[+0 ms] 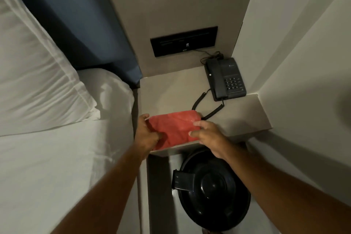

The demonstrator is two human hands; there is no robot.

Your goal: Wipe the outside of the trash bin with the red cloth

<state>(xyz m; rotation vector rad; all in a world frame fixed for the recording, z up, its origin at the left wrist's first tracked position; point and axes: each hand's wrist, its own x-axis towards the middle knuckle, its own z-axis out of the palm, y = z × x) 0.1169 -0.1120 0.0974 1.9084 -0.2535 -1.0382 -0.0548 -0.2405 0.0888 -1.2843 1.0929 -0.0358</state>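
A folded red cloth [174, 127] lies at the front edge of a grey bedside shelf [171, 93]. My left hand [147, 135] grips the cloth's left end, fingers curled around it. My right hand [209, 137] pinches its right end between thumb and fingers. Below the shelf, on the floor, stands a round black trash bin [214, 192] with a closed lid and a pedal-hinge tab on its left side. Both hands are above the bin and apart from it.
A black corded telephone [225, 79] sits at the shelf's back right, its coiled cord [212, 112] running close to the cloth. A black wall panel [183, 41] is behind. A white bed [47, 157] with pillows is on the left, and a wall on the right.
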